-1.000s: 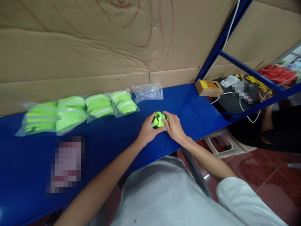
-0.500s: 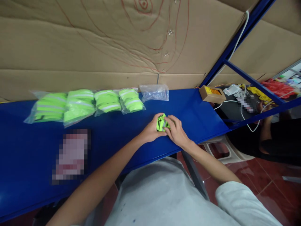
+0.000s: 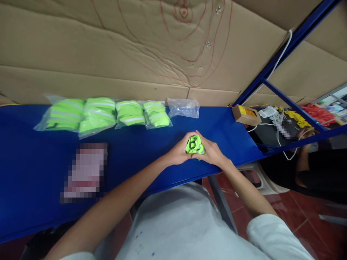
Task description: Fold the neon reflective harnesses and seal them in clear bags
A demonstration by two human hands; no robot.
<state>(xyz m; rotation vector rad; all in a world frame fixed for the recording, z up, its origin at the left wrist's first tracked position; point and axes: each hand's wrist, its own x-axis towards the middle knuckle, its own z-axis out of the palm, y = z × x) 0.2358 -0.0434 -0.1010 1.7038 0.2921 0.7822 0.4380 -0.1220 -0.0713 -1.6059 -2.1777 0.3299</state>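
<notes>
A folded neon-green bundle with grey reflective strips (image 3: 194,144) is held between both hands above the blue table. My left hand (image 3: 179,151) wraps round its left side. On the right side, my right hand (image 3: 211,150) curves round it, fingertips meeting those of the left at the top. Several clear bags of similar green strips (image 3: 99,113) lie in a row along the back of the table. To the right of that row is a clear plastic bag (image 3: 184,108) with no green strips in it.
A pixelated flat item (image 3: 86,172) lies on the blue table (image 3: 135,144) at left. A small cardboard box (image 3: 246,115) stands at the right end, by a blue frame (image 3: 292,101) and white cable. Beyond, another person's hand (image 3: 306,133) is near yellow and red items.
My right hand has shifted from fingers on top of the bundle to cupping its right side. The view has moved a little, and the bundle looks turned.
</notes>
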